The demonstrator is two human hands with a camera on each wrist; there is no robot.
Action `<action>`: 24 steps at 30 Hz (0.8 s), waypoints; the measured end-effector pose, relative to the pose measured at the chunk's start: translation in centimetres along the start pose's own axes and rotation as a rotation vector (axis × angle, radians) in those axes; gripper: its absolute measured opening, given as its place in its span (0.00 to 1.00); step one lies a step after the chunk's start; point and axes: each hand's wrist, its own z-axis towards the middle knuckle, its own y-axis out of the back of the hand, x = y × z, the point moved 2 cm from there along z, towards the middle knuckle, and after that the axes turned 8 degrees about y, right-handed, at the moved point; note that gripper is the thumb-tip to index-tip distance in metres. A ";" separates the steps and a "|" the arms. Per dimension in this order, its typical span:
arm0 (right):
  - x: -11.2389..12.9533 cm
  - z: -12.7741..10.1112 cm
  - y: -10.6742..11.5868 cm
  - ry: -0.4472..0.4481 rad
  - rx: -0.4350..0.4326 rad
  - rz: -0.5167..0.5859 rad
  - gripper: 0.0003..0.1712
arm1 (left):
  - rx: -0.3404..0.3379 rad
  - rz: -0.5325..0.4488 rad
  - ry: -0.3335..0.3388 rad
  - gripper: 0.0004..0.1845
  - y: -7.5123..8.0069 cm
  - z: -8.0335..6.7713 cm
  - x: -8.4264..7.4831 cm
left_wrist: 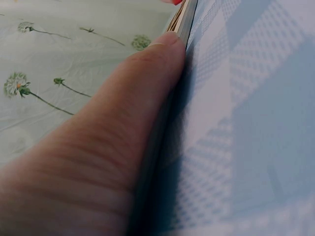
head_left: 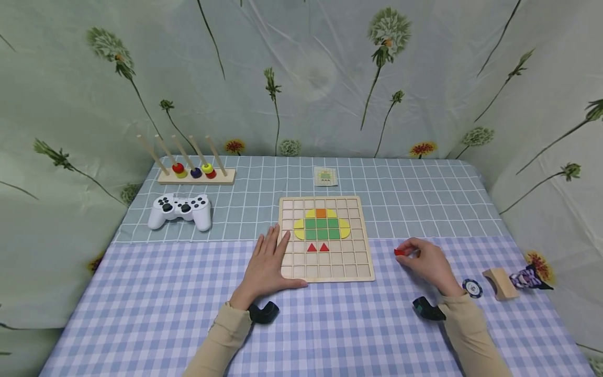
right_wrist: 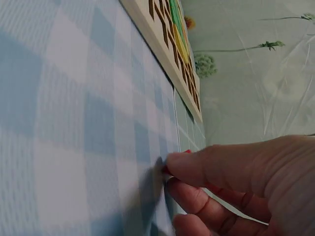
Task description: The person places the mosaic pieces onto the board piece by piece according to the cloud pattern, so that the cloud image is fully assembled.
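A wooden grid board (head_left: pixel 348 267) lies flat at the middle of the table. Set in its cells are green squares (head_left: pixel 322 228), an orange square (head_left: pixel 321 213), yellow rounded pieces (head_left: pixel 345 228) and two red triangles (head_left: pixel 312 247). My left hand (head_left: pixel 266 264) rests against the board's left side with straight fingers, the thumb along its front edge. To the right of the board, my right hand (head_left: pixel 426 262) pinches a small red piece (head_left: pixel 399 252) between thumb and fingers, just over the checked cloth; its exact shape is mostly hidden by the fingertips.
Behind the board lies a small pattern card (head_left: pixel 325 176). A white game controller (head_left: pixel 181 210) and a wooden peg stand with coloured beads (head_left: pixel 198 179) are at the back left. On the right are a poker chip (head_left: pixel 472 288), an arched wooden block (head_left: pixel 501 284) and a dark purple figure (head_left: pixel 528 277).
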 end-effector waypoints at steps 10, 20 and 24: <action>2.8 2.1 -2.1 0.143 -0.049 0.123 0.06 | -0.005 -0.002 -0.005 0.68 0.0 0.0 0.0; 7.0 3.8 -4.8 0.185 0.059 0.189 0.08 | 0.001 -0.004 -0.005 0.68 -0.1 0.1 0.0; 8.1 4.1 -5.8 0.238 0.080 0.193 0.07 | 0.006 0.003 0.003 0.68 -0.1 0.0 0.0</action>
